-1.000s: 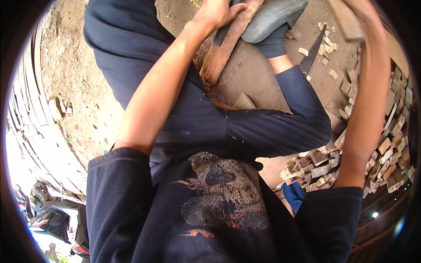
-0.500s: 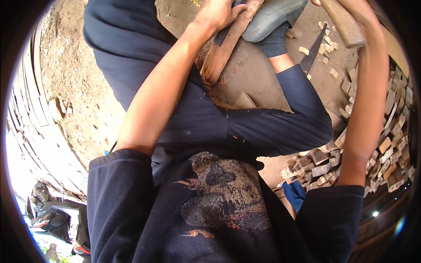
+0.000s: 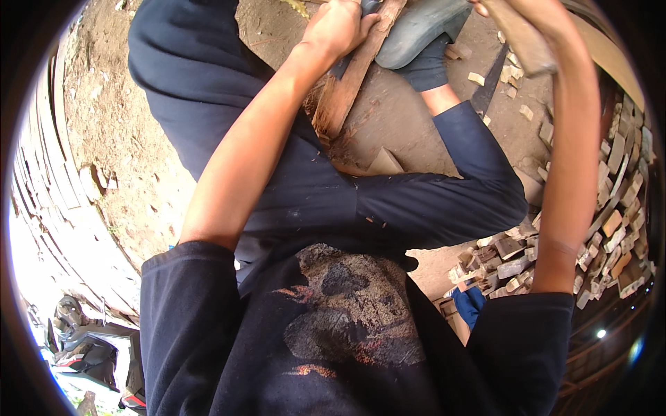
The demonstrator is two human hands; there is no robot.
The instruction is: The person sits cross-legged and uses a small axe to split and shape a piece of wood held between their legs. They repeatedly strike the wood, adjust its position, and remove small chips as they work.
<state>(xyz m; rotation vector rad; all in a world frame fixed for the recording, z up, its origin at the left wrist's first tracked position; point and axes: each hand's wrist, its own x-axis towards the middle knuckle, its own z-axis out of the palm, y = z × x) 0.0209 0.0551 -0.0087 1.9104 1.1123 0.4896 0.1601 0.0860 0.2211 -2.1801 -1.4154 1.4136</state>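
My left hand [image 3: 340, 28] is closed on a dark tool [image 3: 369, 10], apparently flat, that lies along a rough, split wooden board [image 3: 350, 83] at the top middle. Only part of the tool shows; the rest is under my hand. My right hand [image 3: 538, 14], at the upper right, grips a pale wooden block [image 3: 520, 38], raised to the right of the board. A grey rubber sandal [image 3: 416, 31] on my foot is beside the board, between my two hands.
A dark blade [image 3: 489, 83] and small wood offcuts [image 3: 513, 73] lie on the dirt. A heap of blocks [image 3: 617, 229] fills the right, with blue cloth [image 3: 468, 305] beside it. Planks [image 3: 48, 173] line the left edge; motorbikes [image 3: 90, 357] stand at lower left.
My right arm and the wooden block have shifted leftward, nearer the board. My left hand has moved slightly left and stays closed on the tool.
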